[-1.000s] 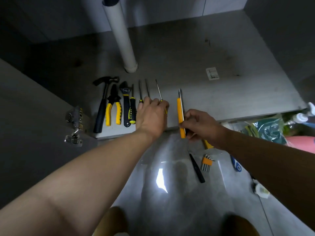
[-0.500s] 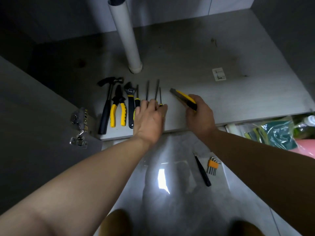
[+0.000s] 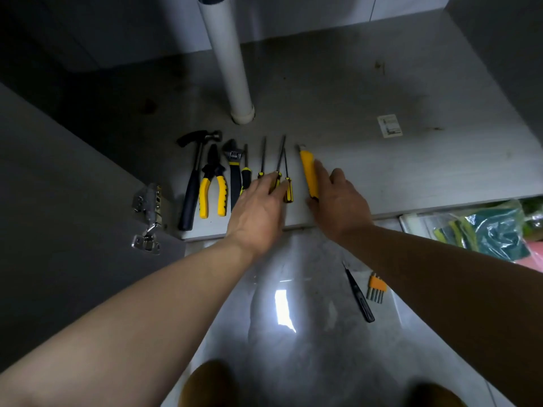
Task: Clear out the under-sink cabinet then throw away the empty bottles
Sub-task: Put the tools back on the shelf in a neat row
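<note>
On the glossy floor tiles nearest the camera, a black pointed tool [image 3: 358, 292] and a hex key set [image 3: 377, 287] are seen side by side. Just beyond, at the front edge of the cabinet floor [image 3: 382, 171], the left hand [image 3: 258, 207] is laid flat, fingers straight, over the screwdrivers [image 3: 288, 189]. The right hand [image 3: 338, 201] is spread, its fingers resting straight against the yellow utility knife [image 3: 308, 171]. Left of these, a wrench [image 3: 233, 165], pliers [image 3: 213, 183] and hammer [image 3: 194, 177] are lined up. Farther back, a white pipe [image 3: 226, 54] is seen standing upright.
</note>
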Motion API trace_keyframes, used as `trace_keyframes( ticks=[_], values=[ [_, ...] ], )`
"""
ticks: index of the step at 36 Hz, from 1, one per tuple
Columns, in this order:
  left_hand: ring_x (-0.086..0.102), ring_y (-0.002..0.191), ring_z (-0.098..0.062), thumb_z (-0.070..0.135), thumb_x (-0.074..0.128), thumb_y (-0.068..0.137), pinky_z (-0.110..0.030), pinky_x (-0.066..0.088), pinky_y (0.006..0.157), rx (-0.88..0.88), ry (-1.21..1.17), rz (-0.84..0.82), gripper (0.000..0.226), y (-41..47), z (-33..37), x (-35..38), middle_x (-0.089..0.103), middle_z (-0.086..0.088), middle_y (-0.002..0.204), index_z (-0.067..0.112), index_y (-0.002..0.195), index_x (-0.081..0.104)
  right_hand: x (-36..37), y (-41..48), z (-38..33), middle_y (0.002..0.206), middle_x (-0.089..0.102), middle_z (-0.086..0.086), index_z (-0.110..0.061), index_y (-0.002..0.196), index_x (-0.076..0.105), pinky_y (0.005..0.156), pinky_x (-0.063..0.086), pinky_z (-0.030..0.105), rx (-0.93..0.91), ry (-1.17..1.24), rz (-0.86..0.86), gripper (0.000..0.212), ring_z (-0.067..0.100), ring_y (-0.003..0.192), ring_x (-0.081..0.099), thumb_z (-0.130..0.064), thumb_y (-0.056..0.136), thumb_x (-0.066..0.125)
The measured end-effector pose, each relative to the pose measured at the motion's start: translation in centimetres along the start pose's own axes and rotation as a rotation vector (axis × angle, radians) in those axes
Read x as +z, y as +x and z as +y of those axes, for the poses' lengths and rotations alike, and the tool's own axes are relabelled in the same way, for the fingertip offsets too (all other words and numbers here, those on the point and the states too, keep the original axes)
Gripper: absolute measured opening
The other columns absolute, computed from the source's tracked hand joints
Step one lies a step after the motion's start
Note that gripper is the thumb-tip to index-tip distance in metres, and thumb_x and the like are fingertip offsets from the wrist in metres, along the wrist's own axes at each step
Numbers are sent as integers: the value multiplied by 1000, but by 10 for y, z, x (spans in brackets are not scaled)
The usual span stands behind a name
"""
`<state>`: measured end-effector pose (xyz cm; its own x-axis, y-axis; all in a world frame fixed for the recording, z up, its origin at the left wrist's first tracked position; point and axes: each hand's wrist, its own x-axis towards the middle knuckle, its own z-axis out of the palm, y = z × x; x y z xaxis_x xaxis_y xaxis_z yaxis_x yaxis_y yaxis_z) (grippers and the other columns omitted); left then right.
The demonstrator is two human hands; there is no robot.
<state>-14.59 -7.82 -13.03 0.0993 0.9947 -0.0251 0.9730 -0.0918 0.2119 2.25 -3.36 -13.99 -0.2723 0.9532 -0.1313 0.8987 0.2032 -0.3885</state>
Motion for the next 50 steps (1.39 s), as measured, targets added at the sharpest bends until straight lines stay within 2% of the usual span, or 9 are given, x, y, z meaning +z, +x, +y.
trace_keyframes(
  ticks=[3, 8, 12, 16, 19, 23, 33, 41, 50],
  values=[
    [32, 146, -29, -5, 60, 85, -36, 33, 116, 33, 66, -7, 74, -1, -3, 0, 27, -10, 162, 17, 152, 39, 1, 1, 0, 122, 43, 14, -25, 159, 13, 81, 53, 49, -30, 0, -9, 79, 35, 105, 53, -40, 95, 58],
    [38, 137, -30, -2, 61, 89, -36, 38, 109, 34, 89, 10, 61, 0, -4, -2, 33, -10, 157, 13, 145, 44, 0, -1, -1, 124, 42, 15, -21, 157, 20, 83, 50, 45, -62, -77, 24, 77, 33, 109, 47, -39, 94, 59],
    [43, 131, -30, -3, 61, 88, -36, 40, 105, 20, 80, -1, 58, 4, -5, -3, 36, -9, 153, 14, 142, 48, -5, -3, -9, 125, 45, 12, -20, 145, 43, 85, 43, 43, -175, -225, 174, 65, 33, 114, 45, -36, 85, 64],
    [43, 132, -30, 1, 61, 91, -36, 41, 107, 6, 77, -2, 56, 7, -6, -2, 38, -10, 151, 13, 145, 48, -2, -3, -17, 127, 54, 1, -27, 137, 54, 101, 33, 43, -325, -265, 120, 51, 29, 125, 44, -36, 87, 57],
    [40, 136, -30, 2, 60, 93, -37, 40, 111, 10, 65, -7, 60, 7, -7, -1, 36, -10, 154, 13, 149, 45, 2, -3, -21, 125, 59, -2, -26, 137, 56, 111, 28, 47, -287, -281, 76, 50, 29, 131, 41, -35, 88, 56],
    [43, 133, -29, 7, 60, 95, -37, 41, 109, 5, 53, -4, 52, 7, -8, -2, 39, -9, 151, 13, 146, 48, 6, -3, -25, 119, 65, -2, -23, 132, 61, 113, 26, 51, -268, -278, 103, 44, 31, 130, 44, -26, 88, 57],
    [45, 129, -31, 9, 58, 96, -40, 42, 105, -2, 38, 4, 48, 5, -6, -4, 41, -10, 147, 12, 143, 51, 6, -4, -26, 119, 64, 1, -20, 134, 60, 115, 23, 49, -283, -311, 72, 43, 30, 129, 43, -27, 93, 50],
    [45, 127, -30, 3, 53, 94, -38, 43, 102, -10, 49, 7, 50, 4, -2, -7, 42, -10, 145, 13, 143, 50, 8, -1, -34, 109, 67, 3, -16, 121, 65, 110, 29, 50, -271, -315, 85, 33, 32, 123, 45, -23, 90, 55],
    [48, 120, -30, 4, 60, 91, -38, 45, 96, -12, 75, 1, 50, 4, -2, -6, 43, -8, 137, 14, 139, 51, 2, -6, -21, 121, 57, 3, -22, 135, 58, 108, 29, 44, -305, -234, 181, 46, 29, 121, 47, -29, 90, 53]
  ],
)
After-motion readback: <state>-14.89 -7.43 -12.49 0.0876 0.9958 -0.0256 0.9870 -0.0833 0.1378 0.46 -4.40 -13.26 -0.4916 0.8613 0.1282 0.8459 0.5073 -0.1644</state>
